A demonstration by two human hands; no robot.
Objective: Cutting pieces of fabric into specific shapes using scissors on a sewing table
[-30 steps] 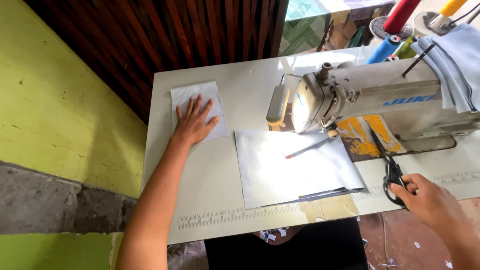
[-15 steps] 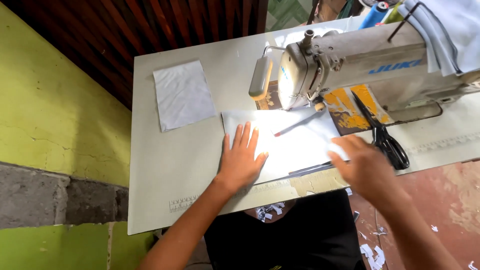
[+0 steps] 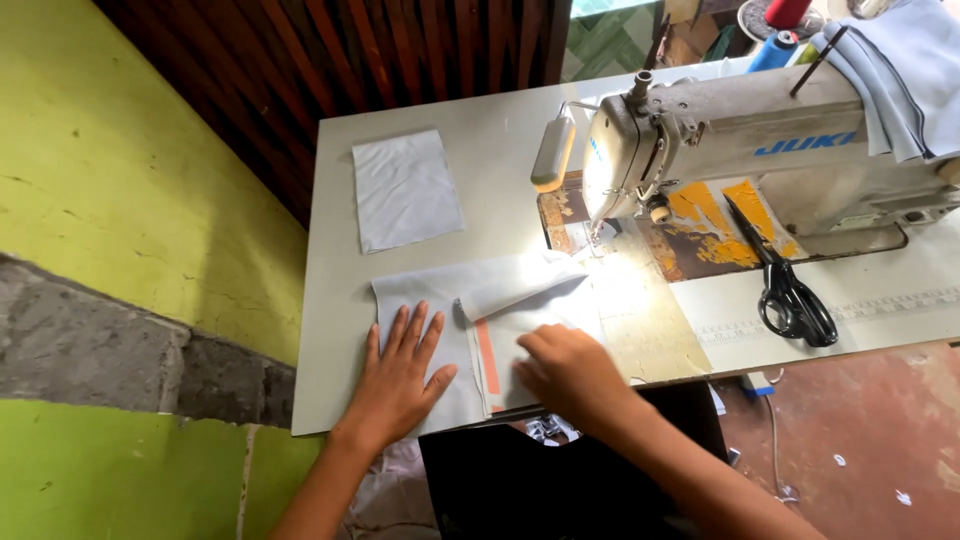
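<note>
Head view, hands (image 3: 400, 375) pressing grey fabric (image 3: 480, 320)

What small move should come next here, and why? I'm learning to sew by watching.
Probably flatten the flap: the grey fabric lies partly folded over under the right hand, the left hand pins it flat, and it sits short of the sewing machine needle.

A single head-worn camera looked steeply down from close above the desk (image 3: 340, 300). The sewing machine (image 3: 720, 140) sat upper right, the wall (image 3: 120, 200) filled the left.
</note>
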